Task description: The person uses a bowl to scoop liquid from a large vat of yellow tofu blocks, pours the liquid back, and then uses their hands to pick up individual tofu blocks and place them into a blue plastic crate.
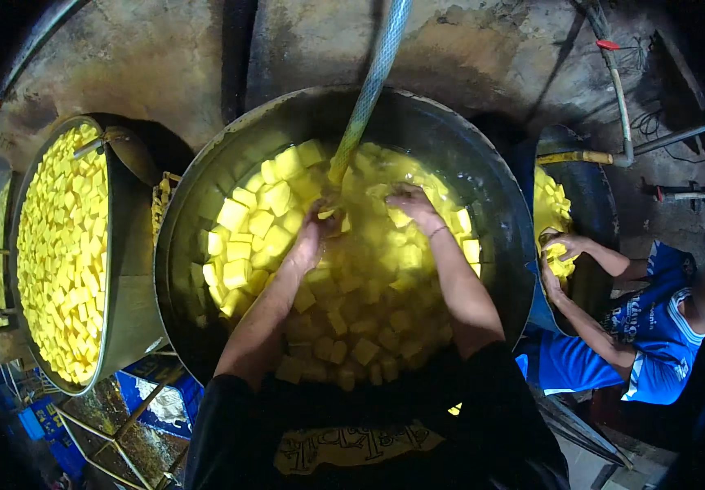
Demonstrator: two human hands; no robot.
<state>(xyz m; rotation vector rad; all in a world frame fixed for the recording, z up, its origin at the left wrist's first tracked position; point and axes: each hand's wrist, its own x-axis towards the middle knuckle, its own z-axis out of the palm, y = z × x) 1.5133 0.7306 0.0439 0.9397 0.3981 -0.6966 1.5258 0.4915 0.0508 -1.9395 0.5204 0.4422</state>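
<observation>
Before me stands a large round metal vat (496,184) of yellowish liquid with many yellow blocks (236,274) in it, some covered by liquid. A clear braided hose (367,98) comes down from above, its lower end in the vat. My left hand (321,226) is beside the hose's lower end, its fingers around a yellow block (326,214). To the right of the hose, my right hand (412,203) reaches to the liquid with bent fingers, close above a yellow block (399,217); whether it grips anything is unclear, as its fingertips are blurred.
At the left is another metal vat (109,257) heaped with yellow blocks. To the right, a person in blue (652,324) handles yellow pieces in a blue vessel (585,202). Blue crates (190,380) and a metal frame (126,450) are at the lower left. A pipe (620,104) runs along the right.
</observation>
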